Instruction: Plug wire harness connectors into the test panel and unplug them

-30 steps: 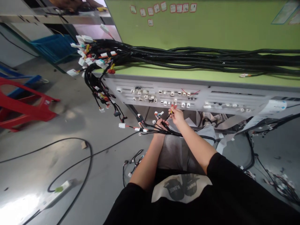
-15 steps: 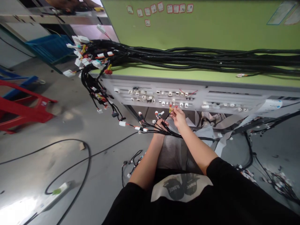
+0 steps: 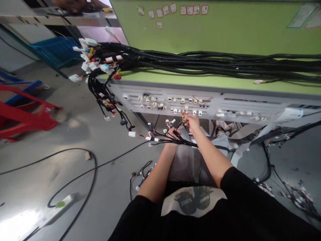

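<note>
- Left hand (image 3: 173, 134) curled round black cables (image 3: 188, 144), below lower edge of white panel (image 3: 215, 103).
- Right hand (image 3: 192, 123) bunched by yellow wires (image 3: 183, 118) at that edge; grip could not be told.
- Thick bundle (image 3: 200, 62) lay along tabletop (image 3: 175, 78).

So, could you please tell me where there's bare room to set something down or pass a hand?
The floor is bare between the red stool and the hanging connectors. The green board is bare between the label row and the black cable bundle. Crowded: the bundle's left end, the connector panel, and around the left hand and right hand.
</note>
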Tool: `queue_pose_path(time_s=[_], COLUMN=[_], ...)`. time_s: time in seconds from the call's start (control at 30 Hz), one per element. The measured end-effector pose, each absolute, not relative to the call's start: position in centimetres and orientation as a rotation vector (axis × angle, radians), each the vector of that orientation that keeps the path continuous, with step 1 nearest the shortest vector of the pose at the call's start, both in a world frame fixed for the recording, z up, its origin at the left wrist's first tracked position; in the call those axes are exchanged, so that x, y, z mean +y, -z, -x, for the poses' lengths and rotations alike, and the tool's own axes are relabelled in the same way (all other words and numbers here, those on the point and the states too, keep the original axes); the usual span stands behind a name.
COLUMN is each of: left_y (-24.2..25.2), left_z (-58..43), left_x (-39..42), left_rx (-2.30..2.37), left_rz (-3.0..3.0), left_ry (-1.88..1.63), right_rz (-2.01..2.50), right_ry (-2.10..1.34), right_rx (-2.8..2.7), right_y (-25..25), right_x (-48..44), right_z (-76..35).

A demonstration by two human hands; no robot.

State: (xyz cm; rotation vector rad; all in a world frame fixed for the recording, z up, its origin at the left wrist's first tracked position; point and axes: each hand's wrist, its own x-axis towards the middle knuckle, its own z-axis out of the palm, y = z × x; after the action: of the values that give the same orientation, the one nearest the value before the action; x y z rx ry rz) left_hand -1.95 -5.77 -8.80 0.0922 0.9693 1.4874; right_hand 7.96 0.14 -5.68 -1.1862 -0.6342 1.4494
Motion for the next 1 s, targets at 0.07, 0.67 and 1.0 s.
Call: queue_pose_path(time_s=[0.07, 0.67, 1.0], left_y=[8.5, 4.8, 4.1], left_z=[1.9, -0.5, -0.8], left_x=[-6.0, -8.2, -8.5], left_rx=[0.919, 0.969, 1.053], left_rz=[-0.069, -0.96, -0.761], left_ry=[-1.497, -1.684, -1.715], right_rz=[1.131, 1.129, 1.109], right_ry=[-1.49, -1.158, -1.546], right_rx=[-0.563, -1.465, -1.077], right_y=[5.6, 2.2, 2.9], right_x=[0.3, -2.4, -2.1], right_z=[-7.8, -10.1, -9.0])
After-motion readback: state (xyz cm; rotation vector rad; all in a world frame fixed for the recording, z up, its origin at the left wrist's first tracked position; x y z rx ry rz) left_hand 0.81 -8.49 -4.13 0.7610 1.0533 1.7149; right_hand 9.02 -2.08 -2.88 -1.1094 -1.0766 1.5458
